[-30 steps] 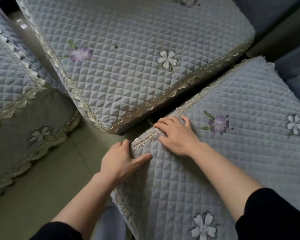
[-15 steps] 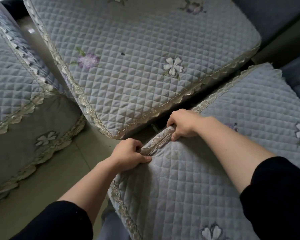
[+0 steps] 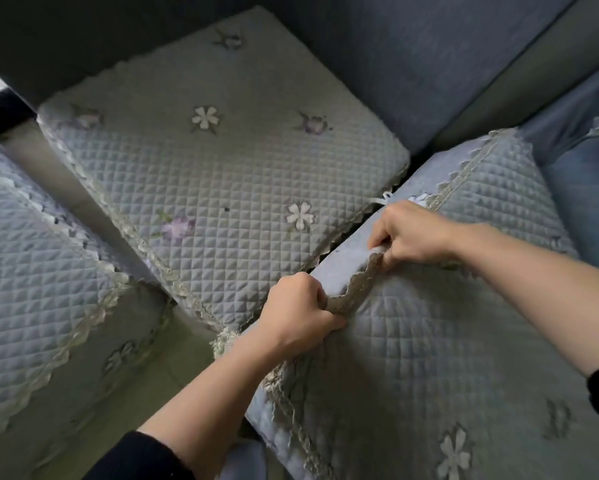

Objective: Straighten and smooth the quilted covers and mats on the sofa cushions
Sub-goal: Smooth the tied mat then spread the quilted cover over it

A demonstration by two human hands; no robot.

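Room: blue sofa with quilted seat cushions; pale floor at lower left.
Cover: near cover lies on the right cushion; its lace edge runs diagonally, lower left to upper right, lifted into a ridge.
Hands: left hand and right hand, fingers clamped on that edge.
Around: middle cover just beside, across a dark gap; third cover at left.
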